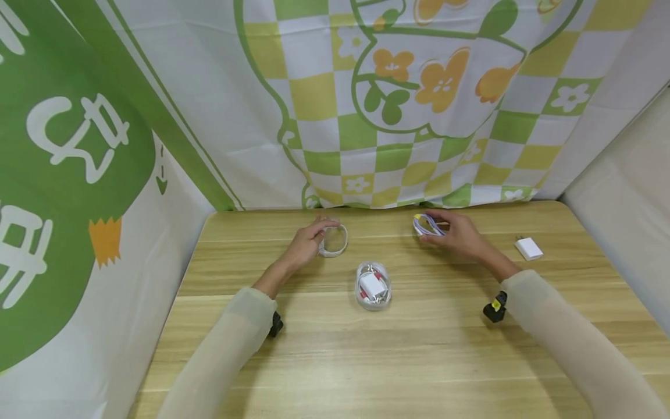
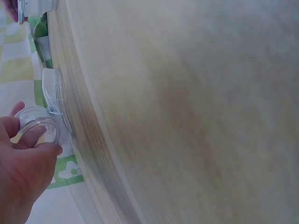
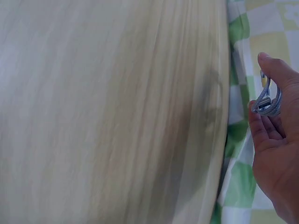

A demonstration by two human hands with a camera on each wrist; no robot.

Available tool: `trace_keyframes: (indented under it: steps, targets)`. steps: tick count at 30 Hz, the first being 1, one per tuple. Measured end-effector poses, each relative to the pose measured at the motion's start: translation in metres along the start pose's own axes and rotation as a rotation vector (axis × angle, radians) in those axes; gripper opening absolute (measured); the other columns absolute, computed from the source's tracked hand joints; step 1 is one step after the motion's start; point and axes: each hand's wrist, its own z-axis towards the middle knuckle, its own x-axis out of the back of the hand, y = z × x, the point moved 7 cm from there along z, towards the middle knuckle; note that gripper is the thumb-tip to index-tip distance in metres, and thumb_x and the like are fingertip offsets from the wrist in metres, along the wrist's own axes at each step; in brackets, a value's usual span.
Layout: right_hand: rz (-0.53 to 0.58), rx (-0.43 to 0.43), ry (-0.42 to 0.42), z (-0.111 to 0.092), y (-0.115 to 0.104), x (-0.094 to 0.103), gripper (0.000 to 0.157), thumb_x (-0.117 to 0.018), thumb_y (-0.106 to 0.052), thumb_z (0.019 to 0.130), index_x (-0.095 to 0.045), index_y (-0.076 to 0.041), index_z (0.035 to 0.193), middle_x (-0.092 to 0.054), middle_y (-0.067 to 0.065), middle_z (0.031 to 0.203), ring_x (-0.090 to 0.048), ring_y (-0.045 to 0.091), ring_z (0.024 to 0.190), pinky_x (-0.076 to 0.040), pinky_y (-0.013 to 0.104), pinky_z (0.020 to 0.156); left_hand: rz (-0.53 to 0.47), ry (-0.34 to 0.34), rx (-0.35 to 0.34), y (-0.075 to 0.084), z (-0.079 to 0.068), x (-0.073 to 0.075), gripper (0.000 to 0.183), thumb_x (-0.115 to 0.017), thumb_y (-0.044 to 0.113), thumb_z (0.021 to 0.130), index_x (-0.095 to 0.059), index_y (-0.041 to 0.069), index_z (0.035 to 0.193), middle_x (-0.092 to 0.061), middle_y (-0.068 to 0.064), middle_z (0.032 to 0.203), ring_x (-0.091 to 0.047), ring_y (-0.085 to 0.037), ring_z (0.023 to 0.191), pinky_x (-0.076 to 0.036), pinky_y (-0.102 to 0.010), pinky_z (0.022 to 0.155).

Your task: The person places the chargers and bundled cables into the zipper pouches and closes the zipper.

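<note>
My left hand (image 1: 302,249) pinches a clear plastic oval ring (image 1: 334,254), which looks like a lid rim, between thumb and fingers. The left wrist view shows the thumb and fingertips round this clear plastic piece (image 2: 56,133). Farther right, my right hand (image 1: 460,235) holds a coiled purple-white cable (image 1: 418,226) with a yellow spot on it. In the right wrist view the cable's loops (image 3: 268,110) lie between thumb and fingertips. Between the hands stands a clear oval container (image 1: 373,306), holding a white charger plug (image 1: 373,285) and red-and-white cable pieces.
Another white charger plug (image 1: 528,249) lies on the wooden table (image 1: 335,361) to the right, beyond my right wrist. A patterned curtain (image 1: 361,151) hangs along the table's far edge. Black wrist cameras (image 1: 495,308) sit at both cuffs.
</note>
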Motion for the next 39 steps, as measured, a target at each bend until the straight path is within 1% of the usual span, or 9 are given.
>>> trace_keyframes:
  steps: [6,15,17,19,22,26,28,34,39]
  targets:
    - [0.025,0.028,-0.022,0.005,-0.019,-0.008,0.068,-0.089,-0.005,0.085,-0.058,0.009,0.144,-0.064,0.033,0.135,-0.065,0.051,0.124,-0.057,0.056,0.103,0.048,0.007,-0.023,0.002,0.002,-0.001,0.043,-0.04,0.002,0.11,-0.058,0.008,0.149,-0.042,-0.017,0.165,-0.017,-0.04,0.161,-0.011,-0.055,0.132]
    - [0.017,0.035,-0.034,0.013,-0.038,-0.02,0.07,-0.088,-0.002,0.085,-0.055,0.012,0.145,-0.064,0.035,0.134,-0.066,0.052,0.121,-0.059,0.054,0.1,0.096,-0.021,-0.04,0.003,0.001,-0.003,0.047,-0.05,0.009,0.109,-0.048,0.009,0.156,-0.036,-0.011,0.17,-0.018,-0.046,0.159,-0.017,-0.061,0.129]
    - [0.011,0.036,-0.036,0.015,-0.041,-0.022,0.069,-0.088,-0.003,0.085,-0.055,0.012,0.144,-0.064,0.036,0.133,-0.066,0.052,0.12,-0.059,0.054,0.099,0.102,-0.033,-0.036,0.003,0.001,-0.003,0.049,-0.051,0.009,0.109,-0.046,0.01,0.158,-0.034,-0.012,0.171,-0.037,-0.049,0.152,-0.032,-0.061,0.125]
    - [0.008,0.032,-0.039,0.017,-0.045,-0.024,0.069,-0.089,-0.005,0.085,-0.056,0.011,0.144,-0.064,0.035,0.134,-0.067,0.052,0.12,-0.06,0.054,0.099,0.093,-0.044,-0.024,0.003,0.0,-0.002,0.05,-0.051,0.009,0.109,-0.044,0.011,0.159,-0.034,-0.013,0.171,-0.056,-0.05,0.134,-0.048,-0.062,0.113]
    - [0.013,0.012,-0.051,0.019,-0.05,-0.028,0.071,-0.089,-0.01,0.086,-0.056,0.01,0.145,-0.065,0.034,0.134,-0.067,0.05,0.12,-0.06,0.053,0.099,0.079,-0.058,-0.009,0.002,0.0,-0.001,0.052,-0.053,0.009,0.109,-0.042,0.012,0.16,-0.033,-0.014,0.172,-0.062,-0.047,0.125,-0.057,-0.058,0.099]
    - [-0.034,-0.005,-0.056,0.022,-0.057,-0.031,0.073,-0.091,-0.021,0.086,-0.057,0.005,0.146,-0.067,0.029,0.133,-0.07,0.044,0.118,-0.062,0.051,0.096,0.067,-0.07,-0.01,0.0,0.001,0.001,0.054,-0.056,0.008,0.108,-0.041,0.011,0.16,-0.033,-0.012,0.172,-0.037,-0.042,0.153,-0.041,-0.06,0.12]
    - [-0.064,0.0,-0.056,0.024,-0.06,-0.033,0.074,-0.091,-0.023,0.086,-0.058,0.004,0.146,-0.068,0.029,0.132,-0.071,0.043,0.117,-0.062,0.051,0.094,0.059,-0.073,-0.014,-0.001,0.002,0.002,0.053,-0.057,0.008,0.108,-0.042,0.01,0.159,-0.034,-0.011,0.172,-0.034,-0.039,0.156,-0.033,-0.059,0.126]
    - [-0.059,0.013,-0.064,0.03,-0.068,-0.039,0.072,-0.091,-0.022,0.086,-0.058,0.006,0.144,-0.068,0.03,0.131,-0.07,0.044,0.117,-0.062,0.051,0.095,0.037,-0.073,-0.023,-0.005,0.004,0.004,0.051,-0.06,0.006,0.107,-0.045,0.008,0.156,-0.037,-0.009,0.171,-0.033,-0.032,0.157,-0.03,-0.05,0.128]
    - [-0.07,0.011,-0.068,0.035,-0.072,-0.044,0.07,-0.09,-0.022,0.087,-0.059,0.005,0.144,-0.069,0.029,0.131,-0.07,0.043,0.117,-0.062,0.051,0.095,0.013,-0.063,-0.021,-0.006,0.006,0.006,0.053,-0.064,0.003,0.104,-0.048,0.007,0.154,-0.042,-0.01,0.168,-0.041,-0.035,0.153,-0.034,-0.049,0.127]
